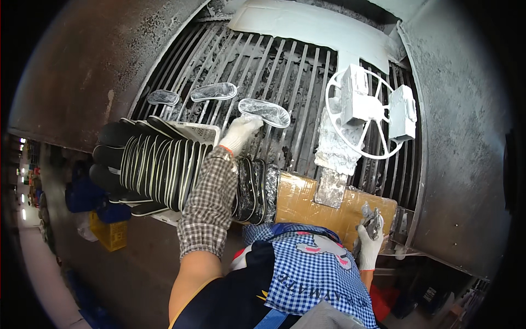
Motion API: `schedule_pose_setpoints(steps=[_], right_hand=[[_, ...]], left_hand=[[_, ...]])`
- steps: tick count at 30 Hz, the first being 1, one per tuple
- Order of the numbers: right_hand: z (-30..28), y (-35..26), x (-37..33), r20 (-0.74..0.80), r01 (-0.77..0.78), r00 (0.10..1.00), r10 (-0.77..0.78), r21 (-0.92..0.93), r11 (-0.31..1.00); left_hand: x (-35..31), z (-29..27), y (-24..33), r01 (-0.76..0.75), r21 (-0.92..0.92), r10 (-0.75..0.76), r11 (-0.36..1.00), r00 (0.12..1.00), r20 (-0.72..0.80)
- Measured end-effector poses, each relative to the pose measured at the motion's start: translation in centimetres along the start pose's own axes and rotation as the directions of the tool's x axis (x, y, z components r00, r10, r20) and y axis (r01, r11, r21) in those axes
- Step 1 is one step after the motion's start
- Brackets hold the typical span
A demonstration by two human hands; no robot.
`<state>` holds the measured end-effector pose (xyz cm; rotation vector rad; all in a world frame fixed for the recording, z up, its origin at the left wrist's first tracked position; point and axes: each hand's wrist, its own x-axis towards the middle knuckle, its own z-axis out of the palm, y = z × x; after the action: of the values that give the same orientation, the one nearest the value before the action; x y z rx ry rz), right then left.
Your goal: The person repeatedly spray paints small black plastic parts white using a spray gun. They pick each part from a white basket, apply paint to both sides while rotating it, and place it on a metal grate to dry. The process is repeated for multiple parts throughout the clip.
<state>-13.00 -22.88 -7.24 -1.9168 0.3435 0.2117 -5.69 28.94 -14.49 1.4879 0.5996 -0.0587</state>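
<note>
My left hand (241,135), in a white glove, has its fingers closed at the near edge of a shoe sole (265,113). This sole has a pale rim and a shiny, film-like middle, and is above the metal slats. To its left, a second sole (214,92) and a third sole (163,97) lie on the slats. At the lower right, my gloved right hand (370,243) is wrapped round a grey, paint-coated tool (373,222) that looks like a spray gun. Its lower part is hidden by the hand.
A long row of black soles (159,171) with pale rims stands by a white crate (200,131) at left. A white-coated wheel (364,111) with block-shaped pieces stands at right. Brown tape covers the near ledge (298,200). Dark metal walls flank the slatted rack (285,71).
</note>
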Motion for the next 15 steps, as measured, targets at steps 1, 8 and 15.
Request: schedule_pose_setpoints(steps=[1,8,15], right_hand=[[0.2,-0.4,0.0,0.007,0.008,1.000,-0.008,-0.010,1.000],[0.5,1.6,1.1,0.046,0.089,0.995,-0.087,-0.049,0.995],[0.2,-0.6,0.2,0.047,-0.107,0.993,0.106,0.024,0.994]], left_hand=[[-0.6,-0.7,0.4,-0.005,0.097,0.002,0.995,0.999,0.034],[-5.3,0.7,3.9,-0.020,0.618,-0.097,0.786,0.983,0.154],[-3.6,8.0,-1.8,-0.319,0.948,-0.244,-0.008,0.920,0.307]])
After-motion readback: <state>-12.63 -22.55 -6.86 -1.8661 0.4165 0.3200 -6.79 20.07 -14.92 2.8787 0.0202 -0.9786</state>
